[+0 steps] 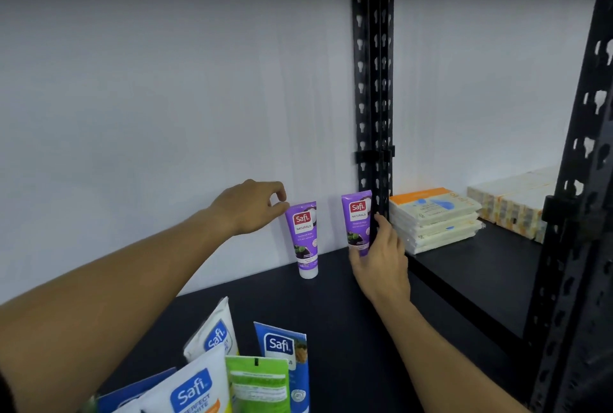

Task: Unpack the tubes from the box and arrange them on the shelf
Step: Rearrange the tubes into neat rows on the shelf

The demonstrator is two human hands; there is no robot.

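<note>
Two purple Safi tubes stand cap-down at the back of the black shelf (331,306), against the white wall. My left hand (252,207) pinches the top corner of the left purple tube (303,240) with fingertip and thumb. My right hand (381,256) grips the lower part of the right purple tube (357,216), which stands beside the black upright. Near the front edge, several more Safi tubes stick up: a white one (215,333), a blue one (282,346), a green one (258,382) and a white Perfect White one (195,389). The box is not visible.
A black perforated upright (373,80) splits the shelf from the bay on the right. There lies a stack of cream packets with an orange top (434,220), with pale boxes (517,203) behind. Another black post (577,213) stands at the front right.
</note>
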